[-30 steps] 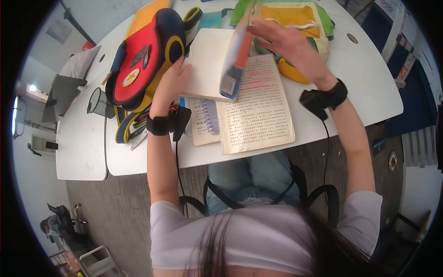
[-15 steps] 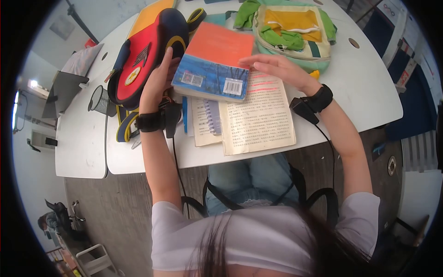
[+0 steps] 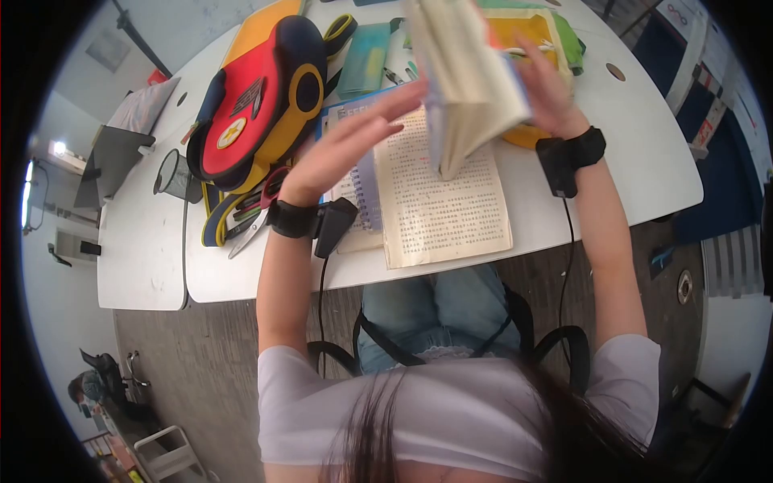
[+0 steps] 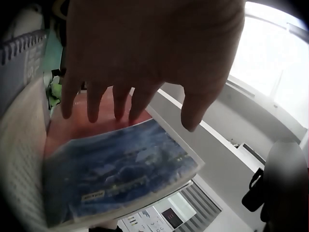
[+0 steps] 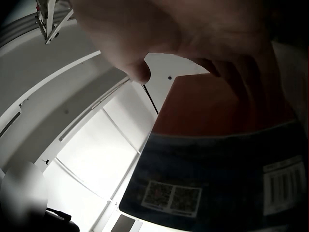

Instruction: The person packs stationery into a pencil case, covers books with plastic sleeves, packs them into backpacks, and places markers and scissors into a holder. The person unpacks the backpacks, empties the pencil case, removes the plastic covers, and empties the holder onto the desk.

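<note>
A thick paperback book [image 3: 463, 101] stands tilted on its edge above the open pages, blurred, its page edges turned toward the head camera. My left hand [image 3: 342, 153] has its fingers straight against one cover, which shows orange and blue in the left wrist view [image 4: 125, 159]. On the opposite side, my right hand [image 3: 551, 92] lies with extended fingers along the back cover, where a barcode shows in the right wrist view [image 5: 285, 186]. Below them, a loose printed booklet [image 3: 447, 213] lies on a spiral notebook [image 3: 368, 201].
A red and navy bag [image 3: 250, 105] lies at the left, with scissors [image 3: 250, 233] and pens beside it. Behind the notebook is a teal pouch [image 3: 366, 60]. A green and yellow backpack [image 3: 568, 48] sits at the back right. A mesh pen holder [image 3: 177, 177] tips near the table's left.
The book swung from an angle to lying back cover up, then rose onto its edge further right. My left hand moved right with it; my right hand moved outward to its far side.
</note>
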The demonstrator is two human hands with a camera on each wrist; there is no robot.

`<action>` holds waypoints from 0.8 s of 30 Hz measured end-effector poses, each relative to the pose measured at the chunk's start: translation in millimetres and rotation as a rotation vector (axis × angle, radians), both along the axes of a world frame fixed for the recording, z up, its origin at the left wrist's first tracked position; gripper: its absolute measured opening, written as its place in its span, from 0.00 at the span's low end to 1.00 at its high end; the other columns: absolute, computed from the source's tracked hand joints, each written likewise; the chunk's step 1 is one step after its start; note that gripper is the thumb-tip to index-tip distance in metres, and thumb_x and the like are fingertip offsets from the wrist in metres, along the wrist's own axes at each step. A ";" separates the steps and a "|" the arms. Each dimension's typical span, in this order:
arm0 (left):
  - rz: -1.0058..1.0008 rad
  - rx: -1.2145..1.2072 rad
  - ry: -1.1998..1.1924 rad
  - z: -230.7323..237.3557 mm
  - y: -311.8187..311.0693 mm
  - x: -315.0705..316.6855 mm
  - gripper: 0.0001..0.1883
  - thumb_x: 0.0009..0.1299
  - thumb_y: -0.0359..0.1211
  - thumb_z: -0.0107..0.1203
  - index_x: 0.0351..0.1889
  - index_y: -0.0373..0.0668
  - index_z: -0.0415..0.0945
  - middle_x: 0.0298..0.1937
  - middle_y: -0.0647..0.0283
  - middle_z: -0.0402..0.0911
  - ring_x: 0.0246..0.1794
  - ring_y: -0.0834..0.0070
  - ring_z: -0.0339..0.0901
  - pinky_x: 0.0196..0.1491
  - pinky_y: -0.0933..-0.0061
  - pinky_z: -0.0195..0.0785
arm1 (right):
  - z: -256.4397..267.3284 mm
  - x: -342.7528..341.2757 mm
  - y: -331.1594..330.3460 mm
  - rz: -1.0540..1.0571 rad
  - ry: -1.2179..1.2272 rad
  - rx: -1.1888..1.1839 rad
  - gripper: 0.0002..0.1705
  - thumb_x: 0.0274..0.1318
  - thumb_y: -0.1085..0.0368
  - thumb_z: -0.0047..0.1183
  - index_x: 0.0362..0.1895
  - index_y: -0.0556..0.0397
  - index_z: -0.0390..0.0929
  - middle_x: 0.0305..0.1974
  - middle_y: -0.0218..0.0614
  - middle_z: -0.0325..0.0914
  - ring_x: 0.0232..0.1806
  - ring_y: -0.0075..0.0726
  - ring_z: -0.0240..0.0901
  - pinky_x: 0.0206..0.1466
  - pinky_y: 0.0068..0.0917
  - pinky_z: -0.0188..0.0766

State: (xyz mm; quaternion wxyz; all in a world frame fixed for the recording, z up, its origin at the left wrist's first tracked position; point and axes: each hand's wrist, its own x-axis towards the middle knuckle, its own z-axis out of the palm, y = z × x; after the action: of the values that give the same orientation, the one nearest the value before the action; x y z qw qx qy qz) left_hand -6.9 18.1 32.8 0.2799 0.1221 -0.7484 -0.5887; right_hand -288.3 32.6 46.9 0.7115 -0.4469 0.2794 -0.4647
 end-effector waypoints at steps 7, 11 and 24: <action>0.336 0.000 -0.335 8.4 3.8 5.2 0.26 0.69 0.44 0.47 0.63 0.43 0.61 0.60 0.60 0.67 0.62 0.74 0.59 0.65 0.73 0.45 | -8.2 -36.8 -11.8 -0.323 0.256 -0.043 0.37 0.58 0.40 0.39 0.56 0.60 0.65 0.51 0.37 0.72 0.48 0.27 0.70 0.52 0.25 0.66; 0.529 0.225 -0.284 11.6 4.3 13.8 0.28 0.68 0.43 0.49 0.63 0.40 0.60 0.61 0.60 0.64 0.61 0.71 0.60 0.60 0.69 0.57 | -14.7 -49.4 -17.4 -0.285 0.260 0.013 0.40 0.56 0.38 0.41 0.57 0.61 0.64 0.51 0.40 0.72 0.48 0.27 0.70 0.50 0.25 0.67; 0.463 0.289 -0.232 -11.9 -0.2 4.5 0.44 0.58 0.29 0.58 0.69 0.45 0.42 0.62 0.50 0.59 0.55 0.70 0.66 0.50 0.72 0.66 | -21.9 -40.2 -14.8 -0.205 0.477 0.019 0.25 0.54 0.61 0.54 0.52 0.63 0.66 0.45 0.36 0.73 0.43 0.21 0.71 0.46 0.18 0.70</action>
State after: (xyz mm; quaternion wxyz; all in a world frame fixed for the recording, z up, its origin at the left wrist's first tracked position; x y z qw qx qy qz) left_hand -2.4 17.9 20.9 0.2991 0.3947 -0.6360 -0.5918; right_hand -328.5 17.8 25.1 0.5788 -0.5067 0.4873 -0.4132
